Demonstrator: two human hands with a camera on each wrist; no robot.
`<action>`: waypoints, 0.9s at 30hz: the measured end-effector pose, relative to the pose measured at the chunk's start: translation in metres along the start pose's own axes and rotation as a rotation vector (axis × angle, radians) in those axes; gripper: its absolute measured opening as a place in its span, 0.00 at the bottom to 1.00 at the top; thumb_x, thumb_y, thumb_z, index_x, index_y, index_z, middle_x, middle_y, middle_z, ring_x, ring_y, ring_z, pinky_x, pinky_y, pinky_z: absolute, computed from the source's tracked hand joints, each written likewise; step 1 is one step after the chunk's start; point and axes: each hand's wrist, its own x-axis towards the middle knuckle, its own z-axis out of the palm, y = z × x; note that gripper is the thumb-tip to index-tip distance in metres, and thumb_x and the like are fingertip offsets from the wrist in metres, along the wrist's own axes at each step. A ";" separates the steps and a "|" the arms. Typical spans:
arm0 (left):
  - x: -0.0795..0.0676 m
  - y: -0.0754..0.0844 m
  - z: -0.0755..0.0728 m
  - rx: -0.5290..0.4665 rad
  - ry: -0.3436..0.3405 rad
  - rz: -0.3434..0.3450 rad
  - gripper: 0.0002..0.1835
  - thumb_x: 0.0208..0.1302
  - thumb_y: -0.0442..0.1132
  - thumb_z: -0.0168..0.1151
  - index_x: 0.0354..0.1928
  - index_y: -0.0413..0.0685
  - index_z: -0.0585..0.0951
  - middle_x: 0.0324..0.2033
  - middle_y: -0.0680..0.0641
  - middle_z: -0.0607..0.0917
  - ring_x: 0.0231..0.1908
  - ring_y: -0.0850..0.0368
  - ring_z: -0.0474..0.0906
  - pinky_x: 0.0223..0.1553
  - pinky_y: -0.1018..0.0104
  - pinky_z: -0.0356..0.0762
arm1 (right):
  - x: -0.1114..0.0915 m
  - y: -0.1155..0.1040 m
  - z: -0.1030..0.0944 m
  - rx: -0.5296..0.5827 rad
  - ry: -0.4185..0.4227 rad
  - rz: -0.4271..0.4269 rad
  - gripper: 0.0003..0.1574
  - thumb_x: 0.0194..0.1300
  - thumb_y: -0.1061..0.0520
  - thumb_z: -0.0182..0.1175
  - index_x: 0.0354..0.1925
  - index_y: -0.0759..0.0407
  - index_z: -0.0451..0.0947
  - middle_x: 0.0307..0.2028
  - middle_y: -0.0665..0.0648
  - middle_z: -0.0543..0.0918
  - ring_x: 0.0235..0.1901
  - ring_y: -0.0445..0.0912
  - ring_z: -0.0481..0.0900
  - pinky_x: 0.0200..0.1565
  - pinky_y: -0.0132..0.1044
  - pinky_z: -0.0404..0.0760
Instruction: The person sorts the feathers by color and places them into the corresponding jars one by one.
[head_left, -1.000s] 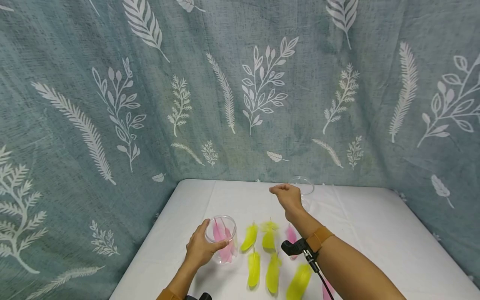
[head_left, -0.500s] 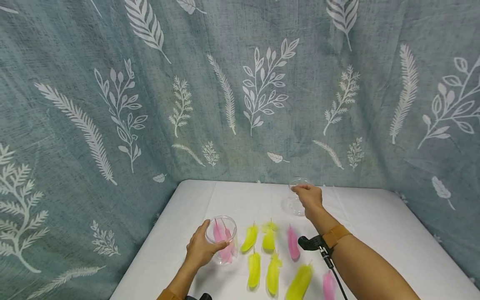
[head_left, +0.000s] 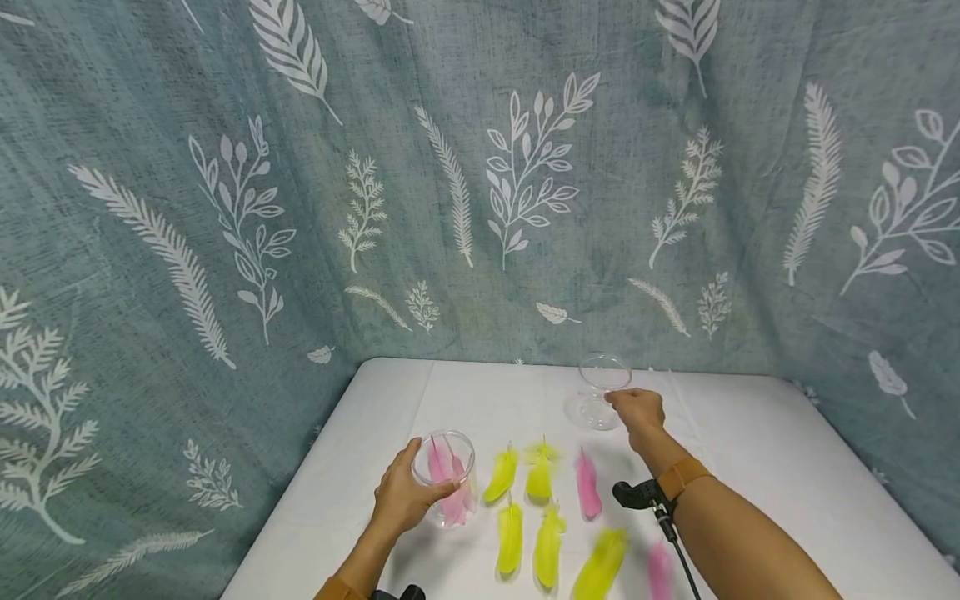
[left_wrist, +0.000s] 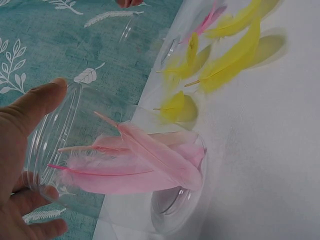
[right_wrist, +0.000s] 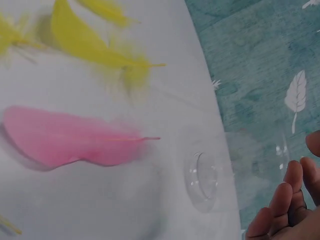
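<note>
My left hand (head_left: 405, 492) holds a clear plastic jar (left_wrist: 100, 215) near its rim, thumb on one side and fingers on the other. Several pink feathers (left_wrist: 115, 181) stand inside, quills toward the mouth. Farther back on the table is a second clear jar (head_left: 603, 408). My right hand (head_left: 637, 412) is beside that jar's right side, fingers loosely bent and nothing seen between them; whether it touches the jar I cannot tell. In the right wrist view its fingers (right_wrist: 281, 197) and thumb lie near the jar's wall.
Several yellow feathers (head_left: 510, 540) lie in the middle of the white table (head_left: 480, 392). A pink feather (head_left: 588, 485) lies to their right, another pink feather (head_left: 659, 571) nearer the front. A patterned green curtain (head_left: 480, 208) hangs behind the table.
My right hand has moved rightward, from left of the far jar, across it, to its right side. The pink feather its arm covered now shows fully. The left hand stays put.
</note>
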 end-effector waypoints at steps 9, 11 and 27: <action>0.001 -0.001 0.000 0.001 -0.002 0.005 0.53 0.39 0.55 0.80 0.68 0.42 0.67 0.60 0.35 0.72 0.57 0.34 0.68 0.50 0.30 0.57 | 0.004 0.021 0.006 -0.119 0.021 0.066 0.20 0.62 0.55 0.61 0.45 0.70 0.77 0.45 0.67 0.81 0.52 0.63 0.71 0.54 0.60 0.68; 0.001 -0.001 0.000 0.003 -0.001 0.008 0.53 0.39 0.55 0.80 0.68 0.42 0.67 0.60 0.35 0.72 0.57 0.34 0.68 0.50 0.30 0.57 | 0.004 0.026 0.007 -0.152 0.014 0.061 0.20 0.61 0.54 0.62 0.44 0.71 0.78 0.42 0.66 0.82 0.50 0.63 0.72 0.52 0.58 0.69; 0.001 0.001 0.001 -0.004 -0.005 -0.005 0.53 0.39 0.56 0.80 0.68 0.44 0.67 0.61 0.35 0.72 0.58 0.34 0.67 0.52 0.30 0.56 | -0.007 0.049 0.018 -0.520 -0.124 0.020 0.21 0.56 0.51 0.67 0.30 0.70 0.76 0.23 0.59 0.81 0.25 0.50 0.76 0.26 0.37 0.71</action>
